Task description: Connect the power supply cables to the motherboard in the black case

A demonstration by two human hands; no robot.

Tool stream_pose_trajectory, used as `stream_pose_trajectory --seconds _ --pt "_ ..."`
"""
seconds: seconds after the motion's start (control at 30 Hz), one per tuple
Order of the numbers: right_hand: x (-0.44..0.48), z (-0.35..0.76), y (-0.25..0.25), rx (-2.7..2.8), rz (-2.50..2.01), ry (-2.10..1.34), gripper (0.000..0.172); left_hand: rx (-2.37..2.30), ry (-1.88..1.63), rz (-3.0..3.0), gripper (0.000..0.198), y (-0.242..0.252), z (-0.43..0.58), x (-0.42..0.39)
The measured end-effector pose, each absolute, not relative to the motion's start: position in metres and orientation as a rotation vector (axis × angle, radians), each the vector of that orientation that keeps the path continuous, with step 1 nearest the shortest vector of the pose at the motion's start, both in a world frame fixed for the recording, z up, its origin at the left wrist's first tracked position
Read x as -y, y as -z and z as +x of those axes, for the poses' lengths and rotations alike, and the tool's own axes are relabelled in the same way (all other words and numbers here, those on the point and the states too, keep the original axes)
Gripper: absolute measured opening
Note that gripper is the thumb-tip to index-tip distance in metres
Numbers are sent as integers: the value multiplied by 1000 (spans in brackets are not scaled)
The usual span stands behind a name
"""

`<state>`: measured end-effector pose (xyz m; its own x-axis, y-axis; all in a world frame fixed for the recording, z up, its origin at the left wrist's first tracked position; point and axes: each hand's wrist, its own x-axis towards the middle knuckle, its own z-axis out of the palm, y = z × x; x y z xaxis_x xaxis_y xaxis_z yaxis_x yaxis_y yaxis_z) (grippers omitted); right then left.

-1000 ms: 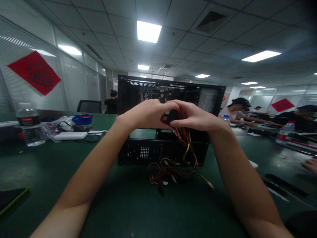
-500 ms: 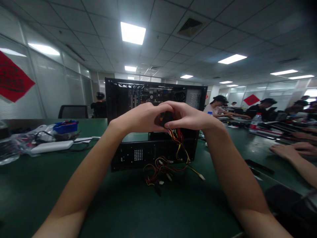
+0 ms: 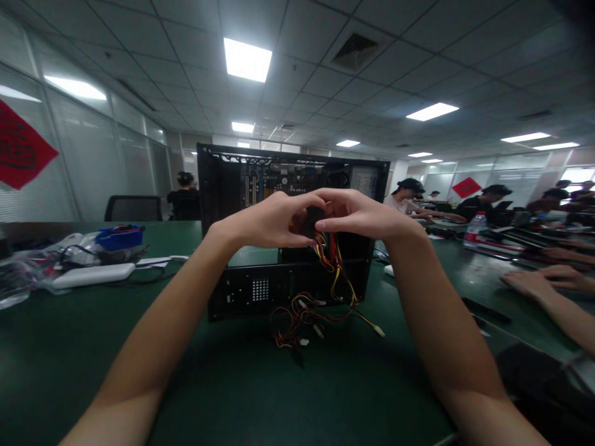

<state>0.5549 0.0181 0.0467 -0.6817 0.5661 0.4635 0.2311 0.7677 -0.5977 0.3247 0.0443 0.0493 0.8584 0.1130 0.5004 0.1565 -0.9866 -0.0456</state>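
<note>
Both hands sit a touch higher than half a second ago, same pose otherwise. Left hand [image 3: 263, 222] and right hand [image 3: 365, 217] meet at frame centre, fingers of both closed on a small black plastic connector [image 3: 310, 220]. Its red, yellow and black wire bundle [image 3: 320, 303] hangs onto the dark green table [image 3: 242, 384], in front of the open black metal computer case [image 3: 227, 186].

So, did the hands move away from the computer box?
No. The left hand and right hand still pinch the dark plug at the same spot in front of the computer case. Only the camera turned.
</note>
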Motion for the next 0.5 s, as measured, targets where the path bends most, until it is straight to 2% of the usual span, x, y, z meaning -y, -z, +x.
stream_pose_trajectory --seconds 0.17,0.5 --pt "-16 558 -47 2318 -625 -676 51 246 783 -2894 52 -48 326 -40" --pt "-20 555 -46 2312 -627 -693 46 312 761 -2860 55 -46 325 -37"
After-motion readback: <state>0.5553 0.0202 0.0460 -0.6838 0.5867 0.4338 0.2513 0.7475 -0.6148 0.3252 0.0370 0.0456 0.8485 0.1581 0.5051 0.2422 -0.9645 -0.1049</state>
